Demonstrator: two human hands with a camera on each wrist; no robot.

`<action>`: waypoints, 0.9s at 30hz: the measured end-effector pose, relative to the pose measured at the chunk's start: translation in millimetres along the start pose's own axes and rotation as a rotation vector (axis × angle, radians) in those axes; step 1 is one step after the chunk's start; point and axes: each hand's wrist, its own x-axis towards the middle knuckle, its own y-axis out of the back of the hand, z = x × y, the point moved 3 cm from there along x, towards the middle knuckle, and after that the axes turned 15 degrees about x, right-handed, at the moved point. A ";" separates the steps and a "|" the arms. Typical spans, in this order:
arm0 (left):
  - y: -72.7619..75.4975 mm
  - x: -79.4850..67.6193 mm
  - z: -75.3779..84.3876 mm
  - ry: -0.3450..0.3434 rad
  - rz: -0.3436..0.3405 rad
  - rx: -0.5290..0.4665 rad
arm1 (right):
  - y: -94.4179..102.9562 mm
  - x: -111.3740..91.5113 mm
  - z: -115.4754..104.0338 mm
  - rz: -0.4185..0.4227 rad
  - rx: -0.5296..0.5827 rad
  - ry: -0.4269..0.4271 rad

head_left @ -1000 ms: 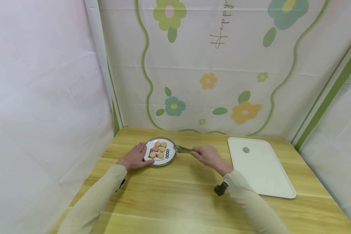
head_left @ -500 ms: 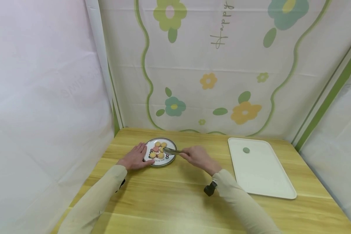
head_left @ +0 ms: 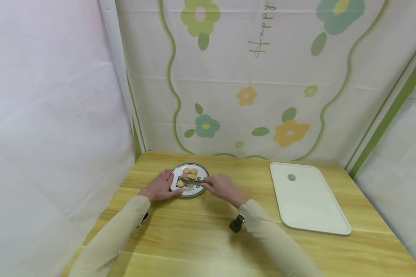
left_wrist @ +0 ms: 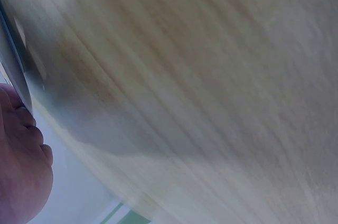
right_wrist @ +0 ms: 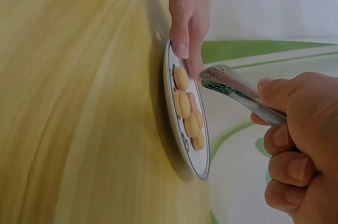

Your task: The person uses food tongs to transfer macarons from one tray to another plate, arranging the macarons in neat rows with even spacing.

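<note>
A round white plate (head_left: 202,171) with a dark rim and printed marks bears several yellow macarons (right_wrist: 182,103) and a pink one (right_wrist: 191,100). My left hand (head_left: 161,186) rests on its left edge, fingers straight and thumb over the rim. Perforated metal tongs (right_wrist: 232,84) are gripped in my right hand (head_left: 225,188). Their tips reach over the macarons, slightly apart and above them in the right wrist view, with nothing between them. In the head view the tongs partly cover the pink macaron. The left wrist view catches only part of the left hand and the plate's edge.
A cream rectangular tray (head_left: 312,207) lies on the right of the wooden table (head_left: 190,238), bearing one green macaron (head_left: 291,177). White fabric walls (head_left: 225,65) with a flower print stand behind the table and at both sides.
My right hand has moved left, bringing the tongs from the plate's right rim to over the macarons. The left hand, plate and tray have stayed in place.
</note>
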 end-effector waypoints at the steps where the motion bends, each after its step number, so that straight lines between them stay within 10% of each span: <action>1: -0.1 -0.2 0.2 0.000 0.001 -0.001 | -3.4 1.7 -0.9 -0.001 -0.009 0.001; 27: -0.2 0.6 0.3 0.003 0.016 0.011 | -38.7 21.0 -4.2 -0.027 -0.014 -0.066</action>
